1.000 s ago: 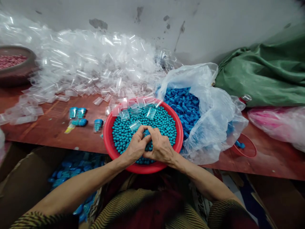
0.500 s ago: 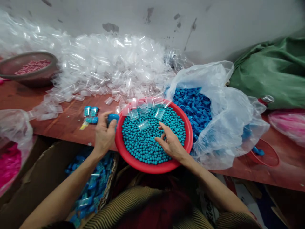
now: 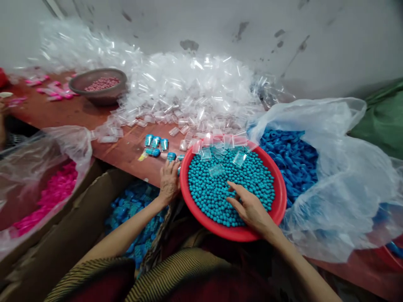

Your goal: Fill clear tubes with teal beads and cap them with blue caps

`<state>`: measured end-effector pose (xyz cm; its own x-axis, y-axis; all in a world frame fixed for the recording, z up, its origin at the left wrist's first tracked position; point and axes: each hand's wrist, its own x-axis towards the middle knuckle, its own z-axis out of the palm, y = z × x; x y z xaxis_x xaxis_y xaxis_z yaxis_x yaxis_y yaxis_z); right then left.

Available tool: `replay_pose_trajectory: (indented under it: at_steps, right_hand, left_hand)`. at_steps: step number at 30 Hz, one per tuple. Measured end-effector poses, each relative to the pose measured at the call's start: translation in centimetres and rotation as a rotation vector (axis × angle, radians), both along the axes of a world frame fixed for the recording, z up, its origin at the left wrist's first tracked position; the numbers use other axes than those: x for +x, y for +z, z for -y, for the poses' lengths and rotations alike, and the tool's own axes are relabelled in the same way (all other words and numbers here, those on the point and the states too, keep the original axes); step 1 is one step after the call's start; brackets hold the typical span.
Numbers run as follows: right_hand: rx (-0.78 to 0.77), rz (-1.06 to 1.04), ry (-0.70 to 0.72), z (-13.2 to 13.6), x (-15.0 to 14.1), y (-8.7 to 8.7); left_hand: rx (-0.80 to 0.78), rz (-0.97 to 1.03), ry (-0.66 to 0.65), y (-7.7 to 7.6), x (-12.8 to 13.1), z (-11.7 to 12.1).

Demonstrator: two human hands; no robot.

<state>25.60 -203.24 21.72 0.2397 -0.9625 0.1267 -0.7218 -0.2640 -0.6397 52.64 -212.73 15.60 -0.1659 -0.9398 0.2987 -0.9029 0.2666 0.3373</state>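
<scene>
My left hand [image 3: 170, 182] lies at the table edge, left of the red basin [image 3: 281, 197], fingers stretched forward and slightly apart. Its fingertips touch or nearly touch a small blue-capped clear container [image 3: 171, 156]. Part of what lies beside its thumb is hidden. Several similar containers filled with blue beads [image 3: 155, 141] stand or lie just beyond. Over the turquoise beads [image 3: 214, 201] in the basin hovers my right hand [image 3: 250, 207], thumb and index finger parted, with nothing visible between them. Clear plastic sleeves [image 3: 239, 158] rest on the beads and the basin's far rim.
Clear sleeves form a big pile [image 3: 201, 84] along the wall. A plastic bag [image 3: 340, 167] of blue caps [image 3: 286, 157] sits right of the basin. Below left are a cardboard box [image 3: 78, 214] with blue pieces and a bag of pink pieces [image 3: 50, 197]. A brown bowl [image 3: 99, 98] holds pink beads.
The view has turned left, so things appear further right. My left hand has carried a blue piece down to the table beside the other containers. My right hand remains over the beads.
</scene>
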Motion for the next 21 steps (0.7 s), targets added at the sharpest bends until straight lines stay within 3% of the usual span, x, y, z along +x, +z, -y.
replay_pose_trajectory:
  at_steps: [6,10,17,21]
  right_hand:
    - [0.039,-0.025,-0.016,0.0,0.0,0.1]
    - [0.063,-0.037,-0.042,0.1,0.0,-0.1]
    - [0.065,-0.095,-0.047,0.2,-0.1,-0.7]
    - [0.058,-0.122,-0.02,0.3,-0.1,-0.8]
  left_hand:
    - [0.154,0.144,-0.051,-0.6,1.0,2.0]
    - [0.107,0.138,-0.019,-1.5,2.2,2.8]
    - [0.075,0.237,-0.268,-1.3,1.8,4.6]
    - [0.065,0.225,-0.203,-1.3,3.0,5.5]
